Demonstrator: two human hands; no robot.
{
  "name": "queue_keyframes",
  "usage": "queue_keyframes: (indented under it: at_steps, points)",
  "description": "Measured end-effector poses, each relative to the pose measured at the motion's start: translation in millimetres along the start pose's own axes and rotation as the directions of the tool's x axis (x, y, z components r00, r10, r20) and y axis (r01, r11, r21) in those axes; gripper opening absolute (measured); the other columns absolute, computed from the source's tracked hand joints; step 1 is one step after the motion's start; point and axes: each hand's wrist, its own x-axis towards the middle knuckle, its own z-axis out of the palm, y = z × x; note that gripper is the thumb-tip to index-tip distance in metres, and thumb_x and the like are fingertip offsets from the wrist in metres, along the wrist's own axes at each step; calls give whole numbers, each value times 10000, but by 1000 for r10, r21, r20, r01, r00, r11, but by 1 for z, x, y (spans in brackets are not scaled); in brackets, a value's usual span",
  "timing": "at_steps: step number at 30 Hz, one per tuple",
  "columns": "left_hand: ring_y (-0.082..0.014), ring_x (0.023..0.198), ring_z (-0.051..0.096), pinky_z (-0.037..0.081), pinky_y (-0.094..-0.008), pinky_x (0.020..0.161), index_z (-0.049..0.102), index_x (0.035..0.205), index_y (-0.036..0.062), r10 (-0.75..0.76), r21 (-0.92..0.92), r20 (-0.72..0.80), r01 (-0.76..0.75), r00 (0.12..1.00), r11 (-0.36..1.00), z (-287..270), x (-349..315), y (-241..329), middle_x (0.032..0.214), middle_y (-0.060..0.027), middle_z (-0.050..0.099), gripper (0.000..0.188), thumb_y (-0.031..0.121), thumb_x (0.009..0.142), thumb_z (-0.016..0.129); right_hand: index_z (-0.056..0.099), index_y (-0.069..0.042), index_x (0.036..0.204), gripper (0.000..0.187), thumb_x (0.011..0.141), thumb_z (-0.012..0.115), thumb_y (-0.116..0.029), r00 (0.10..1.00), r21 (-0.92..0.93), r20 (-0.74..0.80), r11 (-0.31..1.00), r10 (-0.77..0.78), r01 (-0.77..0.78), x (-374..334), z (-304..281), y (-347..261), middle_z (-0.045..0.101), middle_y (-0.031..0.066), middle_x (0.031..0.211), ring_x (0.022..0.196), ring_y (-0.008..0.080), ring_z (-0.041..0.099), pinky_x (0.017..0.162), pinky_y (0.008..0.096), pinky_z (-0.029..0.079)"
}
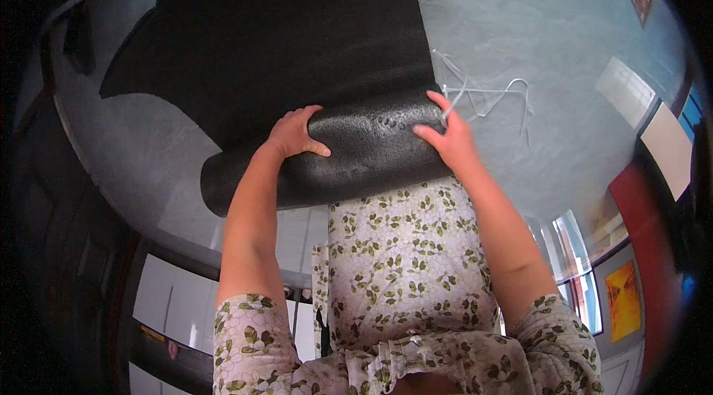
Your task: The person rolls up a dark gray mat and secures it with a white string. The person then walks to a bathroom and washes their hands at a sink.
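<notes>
A black mat, partly rolled, on the grey floor.
Its flat part points away from the person, cut off by the upper edge; the roll has its long axis running left to right, left end nearer the person, inside hidden. The left hand and right hand rest on it, thumbs spread wide from fingers, some right fingers hidden. Tangled white straps lie at the right.

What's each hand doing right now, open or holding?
Left hand: open, fingers and thumb spread on the black textured mat's cylindrical roll.
Right hand: open, thumb and forefinger spread at the roll's right end.
</notes>
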Motion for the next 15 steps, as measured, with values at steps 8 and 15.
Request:
queue_keyframes:
  at_steps: [8, 15]
  points:
    - [-371, 1237, 371, 313, -472, 1026, 452, 1298, 134, 474, 395, -402, -319, 783, 861, 24, -52, -2, 1343, -187, 400, 858, 471, 582, 784, 605, -52, 1090, 551, 662, 769, -358, 991, -43, 13, 990, 133, -132, 102, 17, 0, 638, 158, 1072, 1009, 285, 603, 881, 349, 444]
    - [-359, 1294, 321, 258, -531, 1045, 375, 1347, 124, 318, 412, -451, -121, 834, 903, 44, -84, 53, 1410, -180, 319, 987, 269, 497, 855, 631, -33, 1004, 554, 742, 645, -521, 977, -198, 13, 958, 214, -207, 145, 25, -15, 655, 165, 1000, 961, 314, 616, 847, 380, 454]
